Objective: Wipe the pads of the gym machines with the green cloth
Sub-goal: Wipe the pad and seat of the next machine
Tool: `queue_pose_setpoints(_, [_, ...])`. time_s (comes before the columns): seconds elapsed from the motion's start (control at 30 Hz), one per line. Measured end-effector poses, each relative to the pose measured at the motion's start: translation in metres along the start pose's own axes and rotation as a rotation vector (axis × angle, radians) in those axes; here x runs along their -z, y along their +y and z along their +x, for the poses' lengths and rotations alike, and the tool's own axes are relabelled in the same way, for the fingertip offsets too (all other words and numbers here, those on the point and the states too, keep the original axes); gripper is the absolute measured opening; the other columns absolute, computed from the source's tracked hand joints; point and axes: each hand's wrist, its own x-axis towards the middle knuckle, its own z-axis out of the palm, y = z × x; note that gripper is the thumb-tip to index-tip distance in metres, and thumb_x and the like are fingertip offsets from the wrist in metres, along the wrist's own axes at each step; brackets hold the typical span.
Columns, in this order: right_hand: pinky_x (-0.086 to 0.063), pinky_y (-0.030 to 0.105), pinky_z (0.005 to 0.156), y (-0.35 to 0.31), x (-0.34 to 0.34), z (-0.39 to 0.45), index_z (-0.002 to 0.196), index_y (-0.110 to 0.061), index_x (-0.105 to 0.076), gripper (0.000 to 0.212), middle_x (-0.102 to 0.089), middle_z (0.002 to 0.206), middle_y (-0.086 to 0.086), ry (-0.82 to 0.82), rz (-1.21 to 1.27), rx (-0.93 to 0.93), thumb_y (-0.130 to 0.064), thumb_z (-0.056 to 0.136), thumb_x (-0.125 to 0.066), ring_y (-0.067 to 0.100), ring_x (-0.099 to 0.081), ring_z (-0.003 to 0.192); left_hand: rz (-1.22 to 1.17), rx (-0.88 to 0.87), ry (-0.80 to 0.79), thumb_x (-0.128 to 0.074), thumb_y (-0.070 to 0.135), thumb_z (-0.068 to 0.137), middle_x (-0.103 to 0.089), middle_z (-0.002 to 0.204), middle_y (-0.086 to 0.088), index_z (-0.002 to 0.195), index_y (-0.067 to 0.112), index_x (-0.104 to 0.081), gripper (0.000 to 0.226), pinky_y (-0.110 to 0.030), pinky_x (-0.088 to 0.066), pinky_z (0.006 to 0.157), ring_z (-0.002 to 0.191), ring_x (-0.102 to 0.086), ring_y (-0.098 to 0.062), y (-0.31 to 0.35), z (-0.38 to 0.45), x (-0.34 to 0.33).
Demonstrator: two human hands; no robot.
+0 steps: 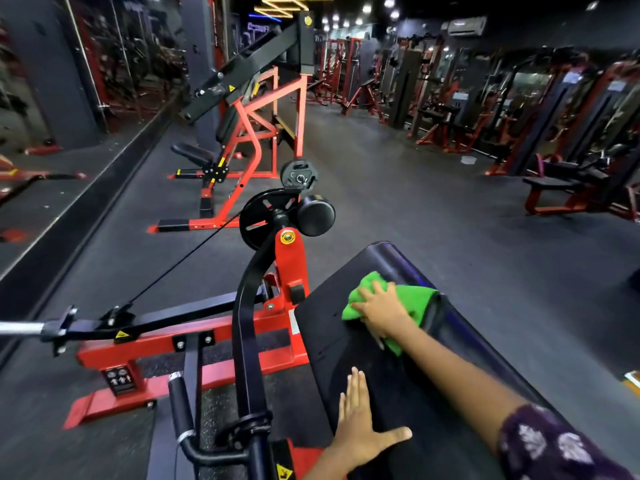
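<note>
A long black pad (332,327) of a red and black gym machine slopes away in front of me. The green cloth (412,299) lies crumpled on its far half. My right hand (381,311) presses down on the cloth with fingers spread over it. My left hand (358,427) rests flat on the near part of the pad, fingers straight and thumb out to the right. Part of the cloth is hidden under my right hand.
The machine's red frame (194,344), curved black arm (249,306) and weight plates (266,216) stand left of the pad. Another red machine (256,133) stands further back by the mirrored wall. More machines line the right side across the dark floor (433,202).
</note>
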Motion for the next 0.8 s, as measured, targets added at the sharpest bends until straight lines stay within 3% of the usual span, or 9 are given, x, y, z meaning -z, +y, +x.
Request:
queue_pose_setpoints(0.1, [-0.022,0.053,0.106,-0.043,-0.018,-0.005,0.14,-0.029,-0.043,0.048,-0.032,0.149,0.004,-0.062,-0.044,0.254,-0.027,0.092,-0.048,0.033,-0.023,0.136,0.016,0.021,-0.031,-0.021,0.101,0.028,0.033,0.15,-0.002,0.142,0.001,0.025,0.158,-0.026,0.02,0.107,0.126,0.041,-0.008,0.0,0.0,-0.001])
queue_pose_setpoints(0.2, [-0.023,0.049,0.106,-0.02,-0.012,-0.001,0.14,-0.034,-0.043,0.048,-0.03,0.151,-0.002,-0.134,-0.032,0.383,-0.029,0.093,-0.05,0.031,-0.022,0.138,0.0,0.016,-0.041,-0.022,0.101,0.029,0.034,0.149,-0.001,0.143,0.003,0.024,0.158,-0.03,0.017,0.109,0.13,0.035,-0.012,0.002,-0.002,0.0])
queue_pose_setpoints(0.3, [-0.023,0.05,0.106,0.002,-0.002,0.013,0.139,-0.034,-0.045,0.047,-0.031,0.149,-0.003,-0.106,-0.058,0.264,-0.027,0.092,-0.049,0.03,-0.021,0.138,-0.006,0.019,-0.048,-0.025,0.099,0.031,0.036,0.149,0.001,0.144,0.006,0.024,0.154,-0.029,0.017,0.109,0.13,0.036,-0.011,0.002,-0.004,0.001])
queue_pose_setpoints(0.4, [-0.023,0.051,0.105,-0.023,-0.004,0.026,0.137,-0.028,-0.048,0.049,-0.034,0.145,0.001,-0.048,-0.015,0.151,-0.018,0.088,-0.049,0.031,-0.024,0.135,-0.012,0.011,-0.03,-0.025,0.1,0.033,0.035,0.15,0.0,0.144,0.006,0.024,0.154,-0.026,0.02,0.108,0.126,0.044,-0.01,0.0,-0.001,0.0])
queue_pose_setpoints(0.47, [-0.023,0.051,0.105,-0.054,-0.012,0.025,0.137,-0.027,-0.049,0.052,-0.034,0.146,0.002,-0.081,-0.004,0.242,-0.015,0.086,-0.05,0.032,-0.024,0.136,-0.002,0.004,-0.022,-0.021,0.102,0.031,0.033,0.15,-0.003,0.144,0.004,0.022,0.156,-0.019,0.026,0.103,0.123,0.046,-0.007,-0.002,0.0,0.0])
queue_pose_setpoints(0.53, [-0.022,0.052,0.107,-0.074,-0.021,0.016,0.137,-0.026,-0.049,0.053,-0.033,0.147,0.002,-0.126,-0.012,0.387,-0.013,0.086,-0.049,0.033,-0.022,0.137,0.017,0.014,-0.042,-0.017,0.103,0.028,0.026,0.153,-0.01,0.146,0.002,0.017,0.159,-0.017,0.029,0.099,0.13,0.037,-0.009,-0.002,0.0,0.0])
queue_pose_setpoints(0.63, [-0.021,0.05,0.108,-0.067,-0.017,0.016,0.135,-0.032,-0.05,0.054,-0.033,0.149,-0.002,-0.223,0.021,0.528,-0.011,0.086,-0.049,0.031,-0.021,0.138,0.019,0.02,-0.057,-0.014,0.104,0.027,0.024,0.154,-0.012,0.146,0.003,0.016,0.16,-0.026,0.023,0.108,0.137,0.029,-0.013,-0.001,0.0,-0.001])
queue_pose_setpoints(0.8, [-0.024,0.051,0.107,-0.057,0.001,0.037,0.133,-0.033,-0.053,0.049,-0.036,0.147,-0.005,-0.208,-0.008,0.441,-0.011,0.09,-0.047,0.031,-0.023,0.137,-0.004,0.012,-0.033,-0.019,0.103,0.031,0.031,0.152,-0.005,0.138,0.012,0.029,0.149,-0.033,0.017,0.113,0.134,0.033,-0.012,-0.003,0.0,-0.004])
